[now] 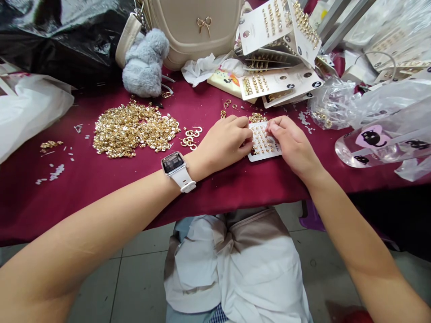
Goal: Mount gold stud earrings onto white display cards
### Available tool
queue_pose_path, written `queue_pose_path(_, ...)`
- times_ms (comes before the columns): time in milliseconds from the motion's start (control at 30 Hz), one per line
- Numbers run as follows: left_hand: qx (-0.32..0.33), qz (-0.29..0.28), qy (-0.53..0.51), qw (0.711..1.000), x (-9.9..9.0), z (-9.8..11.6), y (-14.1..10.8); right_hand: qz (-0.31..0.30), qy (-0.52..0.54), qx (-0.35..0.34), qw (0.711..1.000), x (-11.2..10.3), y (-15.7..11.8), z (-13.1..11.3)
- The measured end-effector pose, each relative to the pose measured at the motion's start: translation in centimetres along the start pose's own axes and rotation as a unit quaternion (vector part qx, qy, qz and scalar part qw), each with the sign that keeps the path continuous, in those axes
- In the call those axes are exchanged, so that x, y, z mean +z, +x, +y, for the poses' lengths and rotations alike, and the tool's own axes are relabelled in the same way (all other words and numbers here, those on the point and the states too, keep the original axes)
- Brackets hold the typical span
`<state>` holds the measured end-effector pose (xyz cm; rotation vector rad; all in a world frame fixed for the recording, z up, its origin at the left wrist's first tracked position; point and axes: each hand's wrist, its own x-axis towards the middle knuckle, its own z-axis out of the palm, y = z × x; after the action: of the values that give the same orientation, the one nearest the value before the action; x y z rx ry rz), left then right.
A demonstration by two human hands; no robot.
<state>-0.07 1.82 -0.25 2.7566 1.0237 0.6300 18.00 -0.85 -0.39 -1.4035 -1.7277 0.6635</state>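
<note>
A white earring card [266, 156] with rows of small gold studs lies on the dark red cloth between my hands. My left hand [224, 141], with a white-strapped watch at its wrist, is closed at the card's left edge; its fingertips are turned away, and anything in them is hidden. At the card's upper right, my right hand [292, 141] has thumb and forefinger pinched together on it. Just behind the card sits a small heap of gold pieces [257, 117]. Several gold hoop earrings [191, 138] lie left of my left hand.
A large pile of gold earring pieces [134, 128] spreads on the left. A beige bag [195, 31] and a grey plush charm [144, 63] stand behind. Stacked earring cards [269, 22] rise at the back right, near a clear bottle [387, 143] and plastic bags.
</note>
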Motion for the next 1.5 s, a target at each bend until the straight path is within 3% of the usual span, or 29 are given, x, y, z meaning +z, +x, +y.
queue_pose_path(133,0.006,-0.001,0.004,1.0,-0.1,0.0,0.0,0.03,-0.008,-0.027,0.999,-0.1,-0.1,-0.1)
queue_pose_path(467,0.013,0.003,0.018,1.0,0.1,-0.1,-0.1,0.005,-0.055,-0.079,0.995,-0.3,-0.2,-0.4)
queue_pose_path(800,0.022,0.013,0.013,1.0,0.2,-0.3,0.0,-0.003,-0.143,-0.081,0.986,-0.4,0.0,-0.6)
queue_pose_path(933,0.032,0.026,0.014,0.999,0.3,-0.5,-0.1,-0.041,-0.144,-0.103,0.983,-1.0,0.5,-0.7)
queue_pose_path(1133,0.032,0.017,0.015,0.999,0.4,-0.6,0.0,-0.217,-0.159,-0.163,0.949,-2.8,2.1,-1.7)
queue_pose_path(1500,0.035,0.029,0.016,0.999,0.5,-0.7,-0.2,-0.198,-0.207,-0.172,0.942,-2.6,2.7,-2.1)
